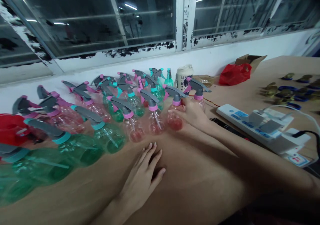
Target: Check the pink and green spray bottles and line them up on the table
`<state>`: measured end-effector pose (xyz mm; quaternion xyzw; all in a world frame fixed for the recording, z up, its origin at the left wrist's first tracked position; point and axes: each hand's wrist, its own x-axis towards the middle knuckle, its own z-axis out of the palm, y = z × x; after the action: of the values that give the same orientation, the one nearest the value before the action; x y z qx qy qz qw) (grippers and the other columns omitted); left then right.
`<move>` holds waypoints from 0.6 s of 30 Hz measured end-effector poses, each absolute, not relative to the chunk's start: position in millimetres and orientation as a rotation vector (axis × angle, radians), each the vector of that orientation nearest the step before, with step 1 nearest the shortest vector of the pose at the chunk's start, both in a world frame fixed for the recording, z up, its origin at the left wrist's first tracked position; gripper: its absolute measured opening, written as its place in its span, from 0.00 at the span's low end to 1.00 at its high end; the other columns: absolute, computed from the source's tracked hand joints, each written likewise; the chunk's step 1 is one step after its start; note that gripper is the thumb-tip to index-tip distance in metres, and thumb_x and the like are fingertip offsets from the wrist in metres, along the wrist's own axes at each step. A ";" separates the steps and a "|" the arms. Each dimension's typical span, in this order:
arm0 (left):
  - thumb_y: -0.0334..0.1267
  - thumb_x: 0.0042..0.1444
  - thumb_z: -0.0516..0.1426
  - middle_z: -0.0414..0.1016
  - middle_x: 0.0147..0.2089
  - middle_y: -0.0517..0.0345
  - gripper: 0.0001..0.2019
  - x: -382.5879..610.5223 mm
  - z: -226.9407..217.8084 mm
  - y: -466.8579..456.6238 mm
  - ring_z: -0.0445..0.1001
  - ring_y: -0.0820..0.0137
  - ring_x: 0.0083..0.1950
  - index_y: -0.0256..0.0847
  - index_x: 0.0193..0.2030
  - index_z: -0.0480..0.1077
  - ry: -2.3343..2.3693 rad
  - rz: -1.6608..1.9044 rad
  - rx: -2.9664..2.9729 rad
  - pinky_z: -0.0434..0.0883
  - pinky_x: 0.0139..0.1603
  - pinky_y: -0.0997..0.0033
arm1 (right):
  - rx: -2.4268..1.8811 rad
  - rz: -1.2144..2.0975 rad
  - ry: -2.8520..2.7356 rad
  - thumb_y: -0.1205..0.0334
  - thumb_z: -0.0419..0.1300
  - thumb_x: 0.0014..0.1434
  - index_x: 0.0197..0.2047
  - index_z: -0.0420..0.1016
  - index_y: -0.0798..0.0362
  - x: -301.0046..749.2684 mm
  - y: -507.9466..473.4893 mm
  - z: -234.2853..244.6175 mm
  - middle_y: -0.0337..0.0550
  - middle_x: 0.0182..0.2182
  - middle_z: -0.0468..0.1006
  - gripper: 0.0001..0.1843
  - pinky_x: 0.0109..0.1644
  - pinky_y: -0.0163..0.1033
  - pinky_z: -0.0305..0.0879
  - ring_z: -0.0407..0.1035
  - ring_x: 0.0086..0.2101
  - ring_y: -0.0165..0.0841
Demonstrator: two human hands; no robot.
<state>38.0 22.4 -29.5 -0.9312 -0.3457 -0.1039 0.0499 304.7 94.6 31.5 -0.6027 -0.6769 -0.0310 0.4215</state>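
Note:
My left hand (141, 178) rests palm down on the brown tabletop (190, 178), its fingers apart and nothing in it. My right hand (192, 112) reaches across and grips a clear pink spray bottle (175, 120) with a grey and pink trigger head; part of its body is behind the fingers. Just behind this hand is another pink spray bottle (199, 100). To the left stand two more pink bottles, a nearer one (133, 128) and a middle one (155, 120). Green spray bottles, one of them upright (111, 136), line the left front.
More spray bottles crowd toward the wall. A white power strip (237, 115) with plugs and cables lies right, beside a dark phone (230, 129). Behind are a paper cup (184, 76), a red plastic bag (235, 74) and a cardboard box (250, 61). Brass-coloured parts (285, 93) sit far right.

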 end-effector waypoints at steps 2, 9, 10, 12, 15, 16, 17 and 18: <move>0.48 0.67 0.46 0.52 0.70 0.47 0.24 41.1 -29.2 23.2 0.53 0.56 0.69 0.38 0.65 0.58 -1.060 -0.311 -2.848 0.59 0.64 0.49 | -1.507 -0.080 -1.691 0.48 0.58 0.56 0.47 0.69 0.57 304.1 97.0 30.5 0.58 0.38 0.79 0.23 0.38 0.49 0.66 0.74 0.37 0.51; 0.49 0.67 0.46 0.52 0.70 0.47 0.24 43.7 -28.2 23.7 0.53 0.57 0.69 0.37 0.65 0.58 -1.087 -0.305 -2.866 0.59 0.64 0.49 | -1.504 -0.075 -1.681 0.44 0.55 0.58 0.47 0.69 0.60 303.0 101.5 29.2 0.61 0.39 0.79 0.26 0.39 0.51 0.67 0.74 0.38 0.53; 0.49 0.67 0.46 0.52 0.70 0.47 0.24 43.9 -27.8 23.6 0.53 0.57 0.69 0.38 0.65 0.58 -1.091 -0.303 -2.867 0.59 0.64 0.49 | -1.508 -0.068 -1.680 0.44 0.55 0.58 0.46 0.69 0.60 302.7 102.1 29.2 0.61 0.38 0.79 0.26 0.38 0.51 0.67 0.74 0.37 0.53; 0.49 0.67 0.46 0.53 0.70 0.47 0.24 44.8 -26.9 23.1 0.53 0.57 0.69 0.38 0.65 0.58 -1.101 -0.302 -2.868 0.59 0.64 0.49 | -1.513 -0.050 -1.676 0.43 0.54 0.58 0.46 0.69 0.62 301.7 102.6 29.6 0.62 0.36 0.79 0.28 0.37 0.52 0.67 0.75 0.36 0.53; 0.48 0.67 0.47 0.53 0.69 0.47 0.24 47.1 -25.3 22.4 0.53 0.58 0.69 0.38 0.65 0.58 -1.107 -0.313 -2.868 0.59 0.64 0.51 | -1.500 -0.021 -1.677 0.45 0.56 0.58 0.51 0.67 0.62 299.9 96.9 31.2 0.61 0.40 0.79 0.29 0.39 0.53 0.69 0.75 0.39 0.53; 0.47 0.67 0.47 0.54 0.69 0.47 0.24 48.0 -24.9 22.5 0.53 0.58 0.69 0.38 0.64 0.58 -1.105 -0.311 -2.870 0.59 0.65 0.51 | -1.490 -0.015 -1.678 0.46 0.57 0.58 0.54 0.66 0.62 299.9 92.2 32.2 0.61 0.43 0.79 0.30 0.41 0.53 0.69 0.74 0.41 0.52; 0.47 0.67 0.47 0.54 0.69 0.47 0.23 49.0 -24.7 22.7 0.52 0.58 0.69 0.38 0.65 0.58 -1.102 -0.305 -2.874 0.59 0.64 0.51 | -1.480 -0.012 -1.676 0.47 0.58 0.57 0.55 0.65 0.61 300.5 85.7 33.4 0.60 0.46 0.78 0.30 0.44 0.53 0.69 0.74 0.44 0.52; 0.46 0.67 0.48 0.54 0.69 0.47 0.24 49.9 -24.5 23.1 0.52 0.58 0.69 0.37 0.65 0.58 -1.096 -0.299 -2.878 0.59 0.64 0.50 | -1.470 -0.012 -1.674 0.48 0.59 0.57 0.56 0.65 0.60 302.0 77.7 34.7 0.59 0.48 0.77 0.30 0.46 0.53 0.68 0.72 0.47 0.51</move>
<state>49.9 23.1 -24.5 -0.9299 -0.3542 -0.0965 0.0237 302.0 77.7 34.7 -0.5922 -0.6742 -0.0048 0.4413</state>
